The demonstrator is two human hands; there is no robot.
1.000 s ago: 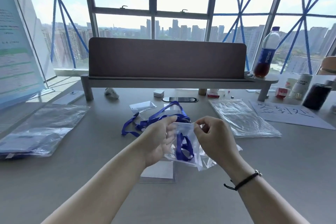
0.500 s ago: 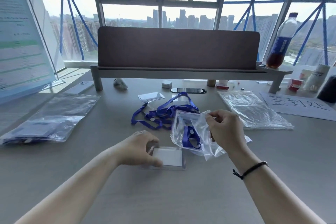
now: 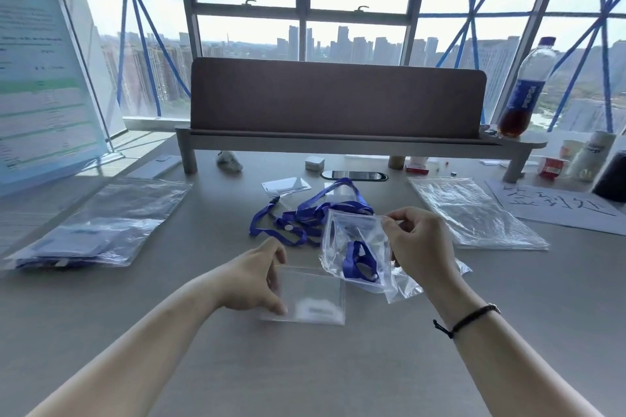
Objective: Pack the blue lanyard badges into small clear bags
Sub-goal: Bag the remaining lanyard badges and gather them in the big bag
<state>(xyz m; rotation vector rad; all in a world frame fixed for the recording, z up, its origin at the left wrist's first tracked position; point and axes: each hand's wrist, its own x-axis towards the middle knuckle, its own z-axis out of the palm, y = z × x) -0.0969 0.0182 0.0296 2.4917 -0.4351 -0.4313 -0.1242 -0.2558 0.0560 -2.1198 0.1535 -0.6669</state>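
Note:
My right hand pinches the top edge of a small clear bag held above the desk, with a blue lanyard coiled inside it. My left hand grips the left side of a clear badge holder, lifting it just off the desk; it looks blurred. Behind them a loose pile of blue lanyards lies on the desk, with another clear badge holder beyond it.
A large clear bag of packed badges lies at the left, a stack of empty clear bags at the right. A desk divider on a shelf, a cola bottle, a paper sign and small items stand at the back.
My left hand let go of the bag, dropped to the desk, took the clear badge holder and is lifting it. My right hand kept holding the bag with the lanyard.

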